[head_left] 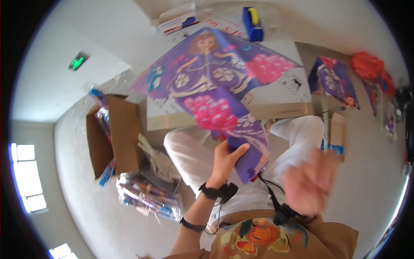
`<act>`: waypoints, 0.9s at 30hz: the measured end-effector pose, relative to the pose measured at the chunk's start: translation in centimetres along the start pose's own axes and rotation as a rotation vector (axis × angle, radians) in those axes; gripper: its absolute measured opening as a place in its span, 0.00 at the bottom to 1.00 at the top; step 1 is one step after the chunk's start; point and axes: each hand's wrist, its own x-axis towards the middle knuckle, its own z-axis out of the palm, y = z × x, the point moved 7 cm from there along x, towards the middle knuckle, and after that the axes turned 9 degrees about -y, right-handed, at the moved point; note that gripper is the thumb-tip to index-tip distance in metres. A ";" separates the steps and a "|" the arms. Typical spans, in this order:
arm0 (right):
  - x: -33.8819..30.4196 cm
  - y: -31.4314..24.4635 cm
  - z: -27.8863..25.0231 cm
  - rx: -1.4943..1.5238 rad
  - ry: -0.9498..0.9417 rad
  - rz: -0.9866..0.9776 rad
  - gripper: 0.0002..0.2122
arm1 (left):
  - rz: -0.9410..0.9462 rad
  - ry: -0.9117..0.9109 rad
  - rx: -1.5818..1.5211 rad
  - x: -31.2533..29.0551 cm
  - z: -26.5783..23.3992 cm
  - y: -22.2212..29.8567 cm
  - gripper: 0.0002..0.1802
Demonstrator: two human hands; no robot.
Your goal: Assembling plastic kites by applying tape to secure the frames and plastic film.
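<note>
My left hand (pixel 226 159) is closed on a folded purple kite (pixel 211 111) printed with pink balloons, thumb on top and the fingers mostly hidden beneath. The kite slopes down over my lap and overlaps a spread purple kite (pixel 207 71) with a princess figure, which lies on the work table. My right hand (pixel 311 183) hovers apart, to the right of the folded kite. Motion smears its fingers, so their pose is unclear.
The table (pixel 228 110) is topped with printed white board. A blue tape dispenser (pixel 253 25) stands at its far edge. On the left are an opened cardboard box (pixel 125 134) and plastic-wrapped bundles (pixel 148 196). Another purple kite (pixel 332 82) and a red bag (pixel 367 64) are at right.
</note>
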 end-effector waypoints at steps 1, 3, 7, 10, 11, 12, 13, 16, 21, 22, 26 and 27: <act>-0.2 -1.9 2.0 0.057 -0.130 -0.160 0.09 | 0.004 -0.044 0.019 0.3 0.7 0.2 0.14; 0.7 -3.6 4.9 0.259 -0.206 -0.450 0.09 | 0.010 -0.009 0.040 0.2 0.1 -0.1 0.14; 1.8 -3.5 5.8 0.413 -0.459 -0.224 0.08 | 0.059 -0.082 -0.039 1.0 0.9 -0.5 0.14; 1.4 -2.4 6.2 0.438 -0.326 -0.149 0.08 | 0.059 -0.071 -0.060 0.7 0.5 -0.7 0.14; 1.5 -1.8 6.3 0.456 -0.310 -0.089 0.08 | 0.056 -0.077 -0.053 0.5 0.5 -0.5 0.15; 1.4 -1.3 6.6 0.472 -0.294 -0.029 0.09 | 0.053 -0.084 -0.047 0.4 0.5 -0.4 0.15; 1.2 -1.0 6.9 0.452 -0.201 0.013 0.09 | 0.065 -0.074 -0.051 0.5 0.4 -0.6 0.15; 1.4 0.3 7.6 0.524 -0.363 0.061 0.09 | 0.044 -0.102 -0.031 0.7 0.3 -1.1 0.15; 1.0 0.9 7.7 0.454 -0.192 0.063 0.09 | 0.052 -0.114 -0.051 0.4 0.1 -0.3 0.17; 1.0 1.1 8.0 0.464 -0.184 0.062 0.09 | 0.053 -0.107 -0.056 0.4 -0.1 -0.3 0.17; 1.2 2.0 8.5 0.514 -0.289 0.131 0.09 | 0.056 -0.115 -0.044 0.4 -0.1 -0.6 0.17; 1.2 2.3 8.5 0.515 -0.290 0.136 0.09 | 0.047 -0.126 -0.044 0.4 0.0 -0.7 0.17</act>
